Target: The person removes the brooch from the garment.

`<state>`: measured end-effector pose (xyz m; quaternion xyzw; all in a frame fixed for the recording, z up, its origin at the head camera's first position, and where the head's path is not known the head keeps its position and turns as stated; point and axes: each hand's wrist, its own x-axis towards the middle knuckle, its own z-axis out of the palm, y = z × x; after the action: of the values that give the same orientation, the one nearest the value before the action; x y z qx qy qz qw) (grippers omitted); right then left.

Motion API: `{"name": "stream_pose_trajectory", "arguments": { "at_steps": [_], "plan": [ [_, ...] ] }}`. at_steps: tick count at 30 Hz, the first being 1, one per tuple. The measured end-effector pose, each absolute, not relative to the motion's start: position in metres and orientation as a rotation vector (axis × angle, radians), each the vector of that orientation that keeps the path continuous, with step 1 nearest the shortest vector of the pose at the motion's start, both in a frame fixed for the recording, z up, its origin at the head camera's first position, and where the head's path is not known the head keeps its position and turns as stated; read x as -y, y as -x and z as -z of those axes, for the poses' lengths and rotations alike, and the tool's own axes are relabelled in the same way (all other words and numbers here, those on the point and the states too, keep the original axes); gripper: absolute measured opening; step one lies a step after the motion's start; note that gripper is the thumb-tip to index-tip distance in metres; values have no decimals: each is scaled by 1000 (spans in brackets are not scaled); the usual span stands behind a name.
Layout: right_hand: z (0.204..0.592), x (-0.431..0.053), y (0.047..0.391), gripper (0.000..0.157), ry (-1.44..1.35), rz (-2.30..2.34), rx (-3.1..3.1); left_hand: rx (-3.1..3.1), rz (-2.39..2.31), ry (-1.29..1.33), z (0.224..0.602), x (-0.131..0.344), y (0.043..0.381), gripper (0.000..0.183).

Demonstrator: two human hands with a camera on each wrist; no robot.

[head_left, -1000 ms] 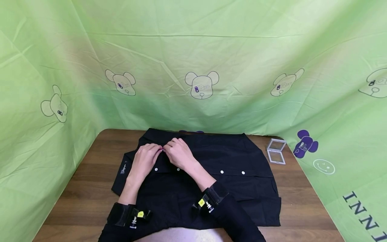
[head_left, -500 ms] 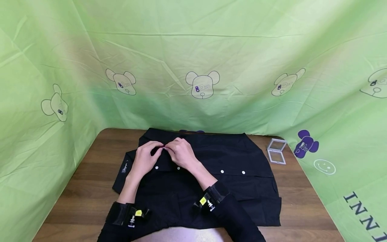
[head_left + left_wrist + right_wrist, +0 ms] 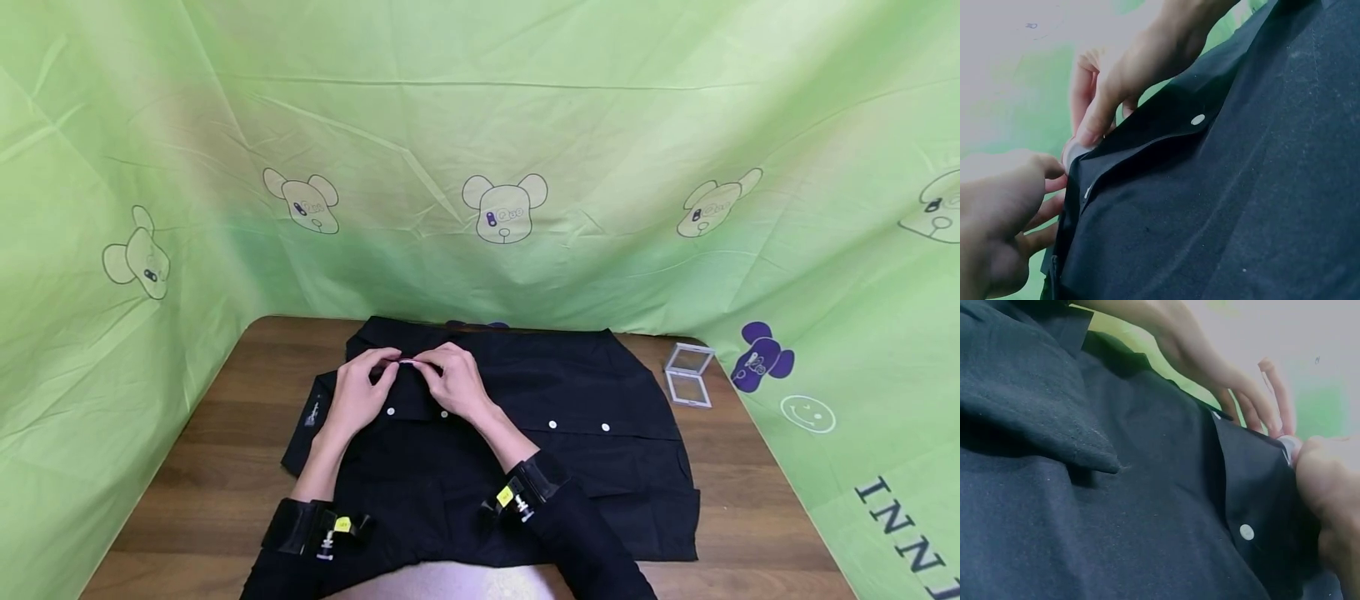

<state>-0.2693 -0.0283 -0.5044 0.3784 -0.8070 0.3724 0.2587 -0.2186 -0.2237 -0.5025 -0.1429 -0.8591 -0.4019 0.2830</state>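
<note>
A black button-up shirt with white buttons lies spread over the table. In the head view my left hand and right hand meet at its upper left part, thumbs and fingertips pinching the lifted cloth edge. A small whitish, slightly translucent piece shows between the fingertips at that edge; its kind cannot be made out. Both wrist views show the cloth drawn up to the fingers, with a button on the raised placket. Some fingertips are hidden behind the fabric.
A hinged clear case with a pale frame stands unfolded at the table's right back corner. Green printed cloth hangs around the back and sides of the wooden table. A pale printed label shows on the shirt's left part.
Both hands have risen slightly in the head view with the pinched edge between them. Their fingertips have drawn a little apart, and more of the whitish piece shows.
</note>
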Motion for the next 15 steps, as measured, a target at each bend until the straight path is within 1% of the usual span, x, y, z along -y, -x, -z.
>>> {"name": "stream_pose_trajectory", "arguments": {
  "at_steps": [9,15],
  "plan": [
    [513,30,271,8,-966,-1123,2192,2323,1073,373,511,227,222,18],
    [516,30,271,7,-974,-1143,2186,2336,1045,360,512,225,221,17]
  ]
}}
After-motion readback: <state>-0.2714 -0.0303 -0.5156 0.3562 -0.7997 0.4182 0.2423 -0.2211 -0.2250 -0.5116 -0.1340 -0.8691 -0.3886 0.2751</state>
